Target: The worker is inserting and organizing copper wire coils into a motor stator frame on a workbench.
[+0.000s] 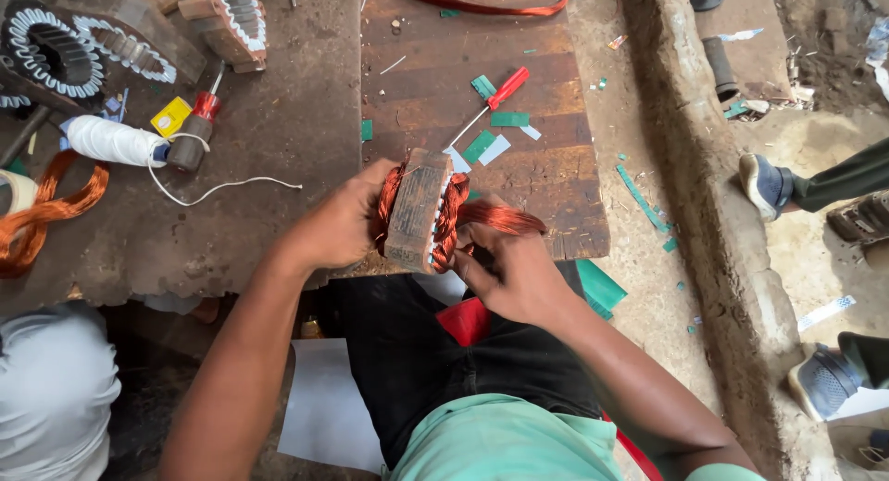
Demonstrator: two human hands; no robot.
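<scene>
- Stator held on edge over the near edge of the wooden board, above the lap.
- Left hand wrapped round its left side; right hand pinches the copper winding bulging from its right face.
- Core rusty brown, white slot liners, coils orange.
- Board: red screwdriver, green and white paper slips.
- Left: white thread spool, yellow tag, loose copper coil, more stators.

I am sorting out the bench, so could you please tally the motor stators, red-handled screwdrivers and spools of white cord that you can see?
Motor stators: 4, one held between the left hand and the right hand, three at the far left.
Red-handled screwdrivers: 2.
Spools of white cord: 1.
Total: 7.
</scene>
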